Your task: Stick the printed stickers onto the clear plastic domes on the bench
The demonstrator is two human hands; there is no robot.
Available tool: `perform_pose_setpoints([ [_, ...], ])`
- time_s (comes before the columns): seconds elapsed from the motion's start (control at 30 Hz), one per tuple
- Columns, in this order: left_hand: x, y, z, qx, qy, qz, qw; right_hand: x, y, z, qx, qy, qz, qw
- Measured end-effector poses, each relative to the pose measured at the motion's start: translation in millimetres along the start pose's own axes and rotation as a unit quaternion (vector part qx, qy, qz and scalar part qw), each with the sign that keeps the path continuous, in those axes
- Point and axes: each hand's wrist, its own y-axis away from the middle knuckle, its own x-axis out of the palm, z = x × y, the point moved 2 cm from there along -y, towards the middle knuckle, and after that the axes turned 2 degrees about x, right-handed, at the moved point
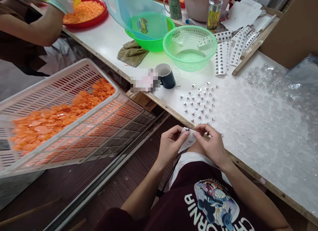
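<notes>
Left hand and right hand pinching a small printed white sheet between them, above the lap at the table edge; stickered clear discs just beyond, plain clear discs to the right; dark mug, green basket farther back

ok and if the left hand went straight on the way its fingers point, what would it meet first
Past the small white sheet it holds, the left hand would probably meet the right hand, which is at the sheet's other side; exact depth is unclear.
</notes>
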Motion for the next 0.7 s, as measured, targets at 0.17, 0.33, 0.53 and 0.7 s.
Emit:
perform_pose_setpoints([
  [0.17,-1,-1,4,-0.012,-0.017,0.003,1.0,-6,1,2,-0.053,0.045,-0.025,0.997],
  [0.33,-1,-4,6,-0.028,0.01,0.021,0.999,-17,-5,5,-0.045,-0.012,-0.061,0.997],
  [0.53,4,-5,7,-0.028,0.005,0.084,0.996,-6,-11,5,0.015,-0.11,0.036,0.993],
  [0.7,3,-9,17,-0.095,0.106,0.099,0.985,-24,-11,8,-0.042,-0.121,-0.047,0.991],
])
